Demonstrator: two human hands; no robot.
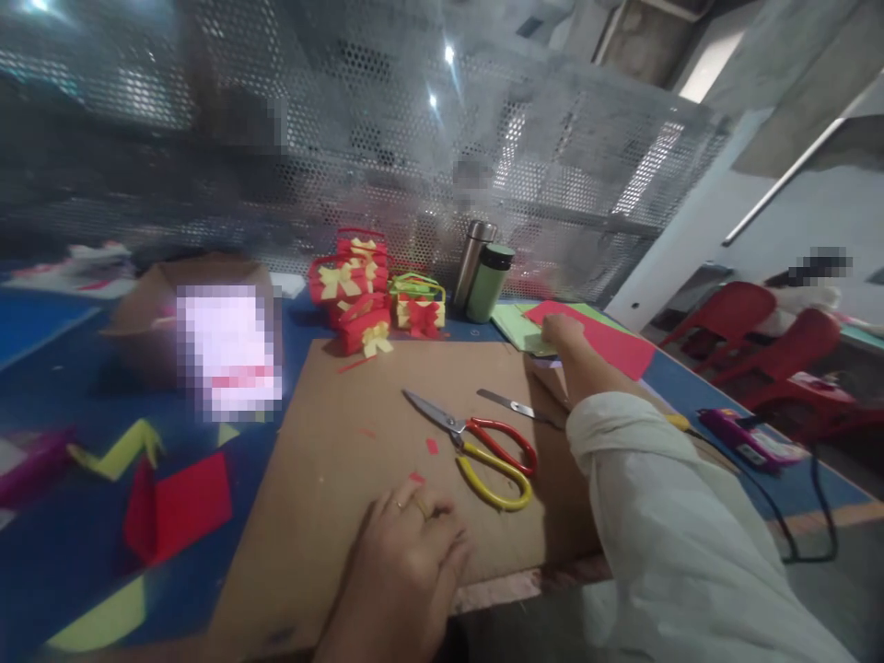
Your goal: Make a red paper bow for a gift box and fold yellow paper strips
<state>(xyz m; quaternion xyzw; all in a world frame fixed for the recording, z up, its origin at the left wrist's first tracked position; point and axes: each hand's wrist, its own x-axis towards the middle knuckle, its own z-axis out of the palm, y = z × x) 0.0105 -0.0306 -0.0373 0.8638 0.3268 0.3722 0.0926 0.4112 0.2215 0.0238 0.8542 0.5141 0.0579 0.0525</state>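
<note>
My right hand reaches far across the table, its fingers down on a stack of pale green and red paper sheets; whether it grips a sheet is unclear. My left hand rests on the brown cardboard mat at the near edge, fingers loosely curled with nothing seen in them. Between the hands lie scissors with red and yellow handles, blades apart. A metal ruler lies just beyond them, partly under my right sleeve.
Several small red and green paper baskets with bows stand at the mat's far edge, beside a steel flask and a green flask. Red and yellow paper scraps lie at left. A black cable and red chairs are at right.
</note>
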